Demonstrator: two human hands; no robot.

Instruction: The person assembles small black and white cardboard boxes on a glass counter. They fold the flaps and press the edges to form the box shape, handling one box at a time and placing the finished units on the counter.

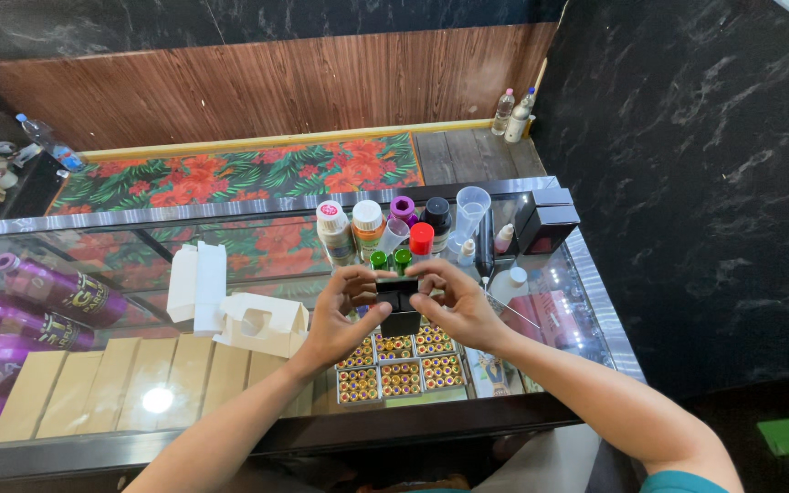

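Note:
Both my hands meet over the glass counter (93,242) and hold a small black box (399,306) between them. My left hand (344,315) grips its left side with the thumb on top. On the right side, my right hand (463,301) pinches the upper edge with its fingers. Just behind the box stand several bottles: a white one with a pink cap (333,233), an orange-labelled one (369,228), a red-capped one (421,239) and two small green-capped ones (389,260).
White folded cartons (230,301) lie on the glass to the left. Purple bottles (57,292) and tan boxes (120,383) show inside the case, with trays of small gold items (401,376) below my hands. Two black boxes (545,224) and a clear measuring cup (471,210) stand at right.

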